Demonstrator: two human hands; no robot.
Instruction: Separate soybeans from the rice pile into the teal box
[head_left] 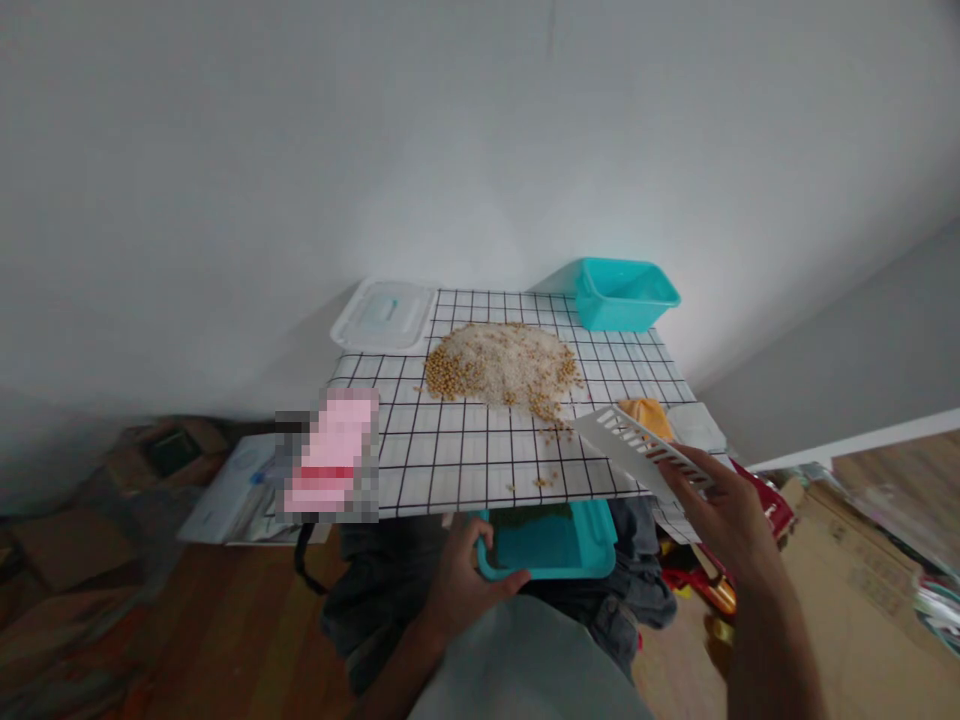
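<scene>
Below the table's front edge, my left hand [466,570] grips the near left rim of a teal plastic box [540,572]. Small dark green grains lie at the box's far side, partly hidden by the table edge. My right hand [712,500] is closed on a white slotted plastic plate [637,455], tilted over the table's right front. The plate's far left corner is close to the edge of a mixed pile of white rice [502,362] and yellow soybeans [450,375]. A few stray soybeans [541,483] lie nearer the front edge.
A grid-patterned cloth [450,460] covers the table. Another teal box [626,300] stands at the back right, a clear lid [386,315] at the back left. An orange cloth [646,415] lies on the right, a blurred-out pink item [334,450] at the left edge. Cardboard boxes [82,540] sit on the floor.
</scene>
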